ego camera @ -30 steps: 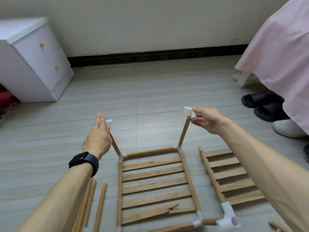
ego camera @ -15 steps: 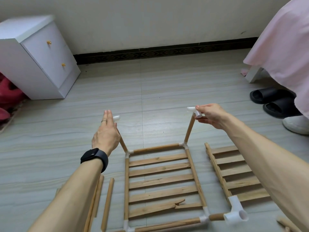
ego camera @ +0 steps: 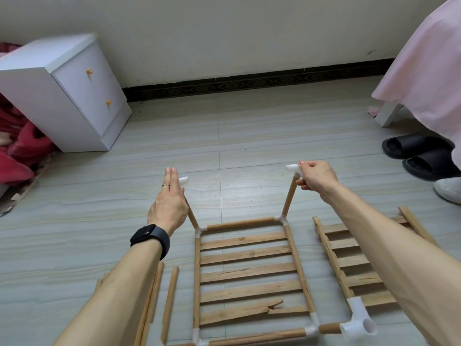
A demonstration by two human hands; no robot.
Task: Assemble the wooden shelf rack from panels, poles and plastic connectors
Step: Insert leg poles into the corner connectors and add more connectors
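Right hand [ego camera: 315, 177] pinching white connector [ego camera: 291, 168] atop right pole [ego camera: 289, 196], left hand [ego camera: 169, 203] straight-fingered, seemingly pressing left connector [ego camera: 183, 181]

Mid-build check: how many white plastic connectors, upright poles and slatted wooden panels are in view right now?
White plastic connectors: 7
Upright poles: 2
Slatted wooden panels: 2
Total: 11
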